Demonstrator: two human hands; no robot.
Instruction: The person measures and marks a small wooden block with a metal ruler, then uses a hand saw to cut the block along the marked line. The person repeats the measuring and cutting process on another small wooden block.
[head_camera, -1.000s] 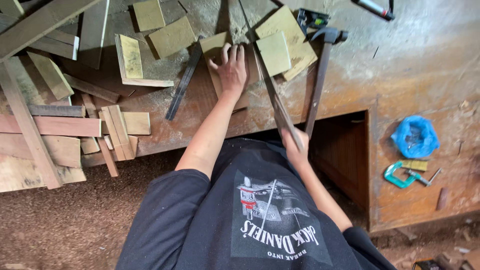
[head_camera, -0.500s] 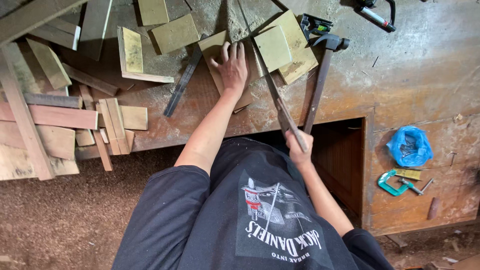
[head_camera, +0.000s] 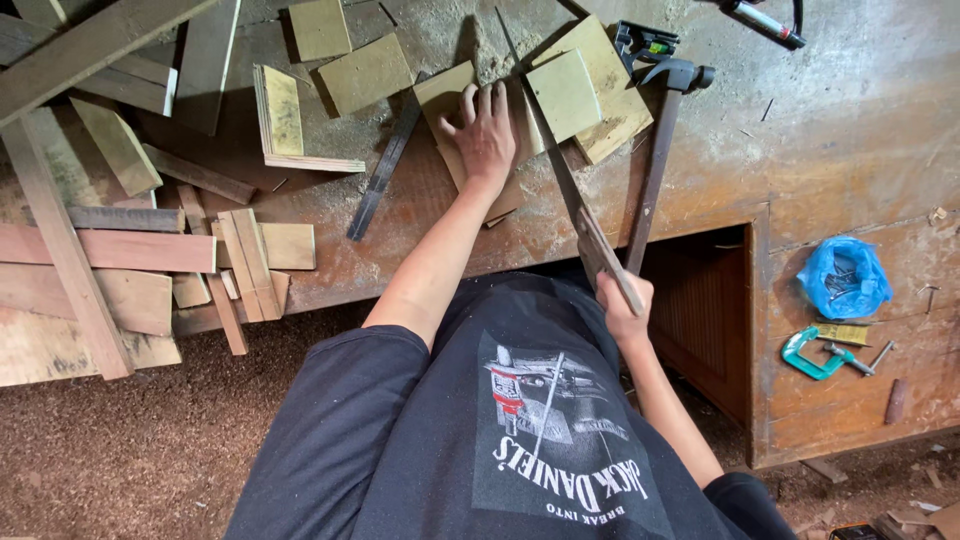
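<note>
My left hand (head_camera: 487, 135) lies flat, fingers spread, pressing a tan plywood piece (head_camera: 452, 95) down on the worn workbench (head_camera: 820, 130). My right hand (head_camera: 625, 300) grips the wooden handle of a hand saw (head_camera: 560, 170) at the bench's near edge. The saw's long thin blade runs away from me, right beside my left hand, across the plywood and past a square board (head_camera: 565, 95).
A hammer (head_camera: 655, 160) lies just right of the saw. Wood offcuts and strips (head_camera: 130, 240) crowd the left of the bench. A dark metal bar (head_camera: 385, 170) lies left of my hand. A blue bag (head_camera: 845, 275) and a green clamp (head_camera: 815, 355) sit at the right. Sawdust covers the floor.
My right hand with the saw handle has shifted slightly towards me. My left hand stays pressed on the plywood. The view has drifted a little.
</note>
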